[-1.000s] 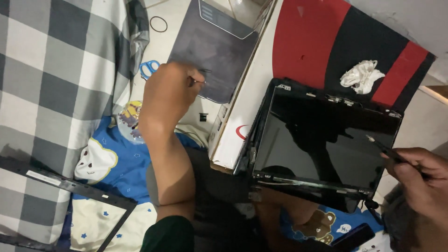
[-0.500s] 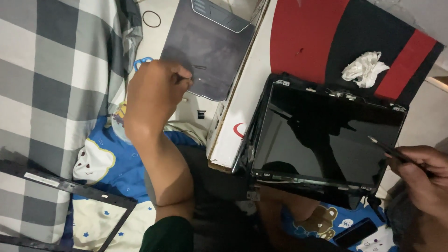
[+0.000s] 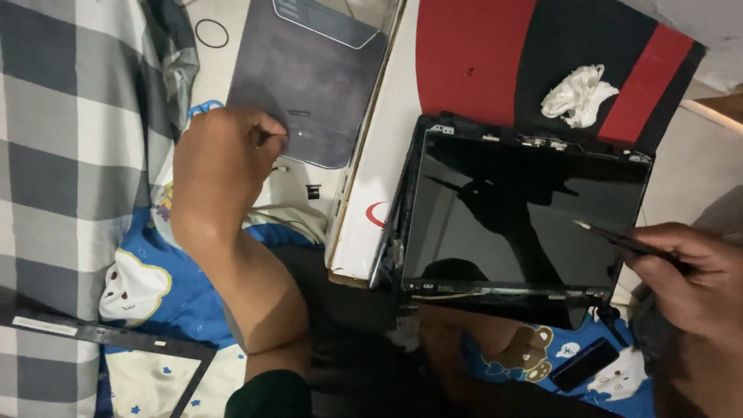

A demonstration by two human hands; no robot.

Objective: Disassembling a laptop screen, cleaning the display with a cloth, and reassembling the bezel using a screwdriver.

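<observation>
Bedding covers most of the ground: a grey and white checked blanket (image 3: 70, 155) on the left and a blue children's sheet (image 3: 147, 286) printed with clouds and bears beneath it, so the work is carried out seated on a bed or floor mat rather than at a table. Across the top right a red and black board (image 3: 495, 62) is spread, seemingly as a firm backing. On it a bare laptop screen panel (image 3: 518, 217) is laid face up in its back cover, hinges and a thin cable exposed along the near edge, which keeps the glass flat and reachable. Beside it a long white box (image 3: 379, 178) is set on edge; what it holds cannot be seen. Further left a grey laptop base cover (image 3: 309, 85) is laid flat, and a black screen bezel (image 3: 108, 340) is set aside at the lower left.

The left hand (image 3: 224, 155) is closed in a pinch at the lower edge of the grey cover, probably on a small screw, though the item is too small to tell. The right hand (image 3: 689, 271) is closed around a thin screwdriver (image 3: 619, 240), its tip held just over the panel's right edge. A crumpled white tissue (image 3: 576, 93) rests on the board, a black ring (image 3: 211, 33) lies near the top left, and a small dark flat object (image 3: 584, 364) lies on the sheet
</observation>
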